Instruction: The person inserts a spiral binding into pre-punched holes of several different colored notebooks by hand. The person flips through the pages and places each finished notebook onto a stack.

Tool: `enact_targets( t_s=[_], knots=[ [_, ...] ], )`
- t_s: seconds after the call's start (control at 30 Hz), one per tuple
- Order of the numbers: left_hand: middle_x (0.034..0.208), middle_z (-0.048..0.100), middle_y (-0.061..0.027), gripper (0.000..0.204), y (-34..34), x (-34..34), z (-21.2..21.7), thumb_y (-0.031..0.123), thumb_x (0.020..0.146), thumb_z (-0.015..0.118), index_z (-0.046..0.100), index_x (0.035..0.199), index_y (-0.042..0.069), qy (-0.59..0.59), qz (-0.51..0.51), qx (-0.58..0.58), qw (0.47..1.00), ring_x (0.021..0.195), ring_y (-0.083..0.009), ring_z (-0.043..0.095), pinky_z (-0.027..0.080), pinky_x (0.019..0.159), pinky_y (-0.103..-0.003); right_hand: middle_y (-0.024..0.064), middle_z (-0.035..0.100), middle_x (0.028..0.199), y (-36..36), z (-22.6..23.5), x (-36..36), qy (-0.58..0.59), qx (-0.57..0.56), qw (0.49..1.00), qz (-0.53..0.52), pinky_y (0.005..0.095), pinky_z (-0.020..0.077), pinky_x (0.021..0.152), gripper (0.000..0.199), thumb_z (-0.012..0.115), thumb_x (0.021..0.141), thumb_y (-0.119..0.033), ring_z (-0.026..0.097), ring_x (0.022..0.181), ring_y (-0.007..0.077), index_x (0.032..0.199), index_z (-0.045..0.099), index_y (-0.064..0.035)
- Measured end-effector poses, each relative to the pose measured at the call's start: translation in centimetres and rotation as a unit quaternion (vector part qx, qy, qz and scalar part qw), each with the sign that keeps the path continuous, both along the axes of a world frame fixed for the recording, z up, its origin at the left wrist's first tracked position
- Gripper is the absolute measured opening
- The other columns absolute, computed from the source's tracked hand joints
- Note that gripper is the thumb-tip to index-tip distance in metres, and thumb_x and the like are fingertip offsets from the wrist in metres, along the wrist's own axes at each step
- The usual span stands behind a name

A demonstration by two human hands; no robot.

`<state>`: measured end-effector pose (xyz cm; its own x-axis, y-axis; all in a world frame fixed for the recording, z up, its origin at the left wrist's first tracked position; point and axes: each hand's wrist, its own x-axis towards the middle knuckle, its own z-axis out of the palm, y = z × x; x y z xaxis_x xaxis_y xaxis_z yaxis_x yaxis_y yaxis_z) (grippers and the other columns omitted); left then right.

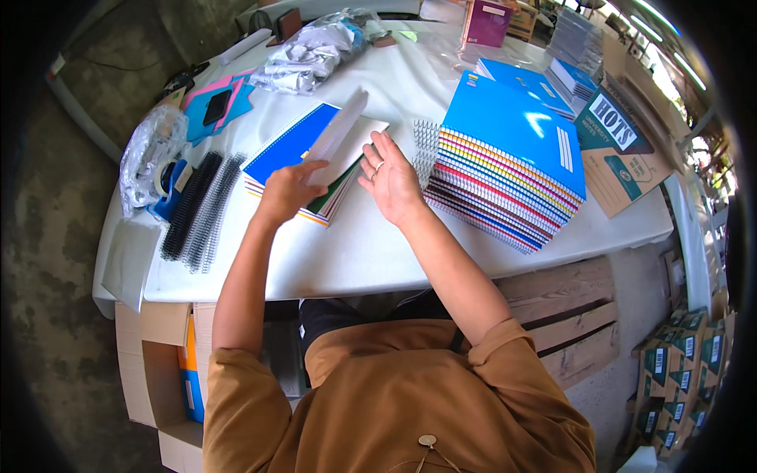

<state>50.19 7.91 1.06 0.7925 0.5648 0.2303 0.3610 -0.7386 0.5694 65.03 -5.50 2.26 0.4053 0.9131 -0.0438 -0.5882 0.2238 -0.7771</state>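
Note:
A spiral notebook [289,142] with a blue cover lies open on the table, on other notebooks with coloured edges. My left hand [290,189] has thumb and fingers closed at the lower edge of its raised white pages [337,130]. To the right of them, my right hand [392,180] is held up with the palm turned to the pages, fingers stretched out, a ring on one finger, nothing in it. Just beyond that hand rises a tall stack of spiral notebooks [512,130] with a blue cover on top; loose wire coils [426,146] stand against its left side.
Black and silver binding coils [193,209] lie at the left, beside a blue tape dispenser [169,189]. A phone [216,107] rests on coloured sheets behind them. Crumpled plastic [311,59] fills the back. Cardboard packaging [631,169] lies right; an open carton [162,363] sits below the table's left edge.

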Motion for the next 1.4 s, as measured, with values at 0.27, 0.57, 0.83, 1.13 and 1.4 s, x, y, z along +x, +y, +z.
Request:
enact_targets(
  t_s=[0.27,0.57,0.83,1.13,1.4],
  knots=[
    [0.085,0.063,-0.0213,0.049,-1.9,-1.6,4.4,0.001,0.071,0.054,0.059,0.116,0.018,0.022,0.027,0.142,0.989,0.068,-0.0319,0.063,0.05,0.063,-0.035,0.0208,0.012,0.147,-0.7,-1.5,1.1,0.068,-0.032,0.995,0.062,0.05,0.0172,0.106,0.087,0.043,0.084,-0.058,0.012,0.135,0.037,0.141,0.012,0.0004],
    [0.082,0.067,-0.0067,0.047,-9.4,-15.1,3.8,-0.004,0.065,0.061,0.062,0.11,0.011,0.055,-0.053,0.162,0.984,0.077,-0.0238,0.066,0.05,0.071,-0.034,0.019,0.054,0.119,-2.5,-3.9,2.7,0.195,-0.002,0.934,0.3,0.0451,0.041,0.094,0.069,0.05,0.086,-0.049,0.054,0.107,0.0312,0.13,0.038,0.0031],
    [0.143,0.026,-0.018,0.069,-12.3,-13.9,1.9,0.018,0.078,0.064,0.03,0.137,0.005,-0.22,0.099,0.023,0.97,0.131,-0.0317,0.027,0.02,0.106,-0.041,0.0085,0.066,0.091,-6.7,2.7,0.7,-0.275,0.06,0.958,0.046,0.0274,0.0501,0.073,0.025,0.067,0.076,-0.002,0.061,0.081,0.0126,0.1,0.062,0.0024],
    [0.08,0.059,0.0014,0.015,-9.1,-5.2,-4.4,-0.004,0.074,0.059,0.059,0.087,0.003,-0.261,0.092,-0.385,0.88,0.07,-0.007,0.051,0.04,0.065,-0.022,0.004,0.065,0.09,-11.8,-1.4,4.2,-0.278,0.087,0.956,-0.034,0.0244,0.0479,0.076,0.028,0.073,0.072,-0.004,0.058,0.084,0.008,0.097,0.061,-0.0023],
    [0.082,0.058,-0.0007,0.016,-10.1,-3.3,-5.6,-0.003,0.077,0.057,0.056,0.092,0.002,-0.251,0.101,-0.355,0.895,0.071,-0.0081,0.05,0.041,0.068,-0.023,0.0013,0.064,0.085,-13.5,-5.2,3.9,-0.283,-0.009,0.956,-0.073,0.0235,0.0478,0.071,0.027,0.074,0.071,-0.002,0.057,0.077,0.0069,0.095,0.061,-0.003]
  ],
)
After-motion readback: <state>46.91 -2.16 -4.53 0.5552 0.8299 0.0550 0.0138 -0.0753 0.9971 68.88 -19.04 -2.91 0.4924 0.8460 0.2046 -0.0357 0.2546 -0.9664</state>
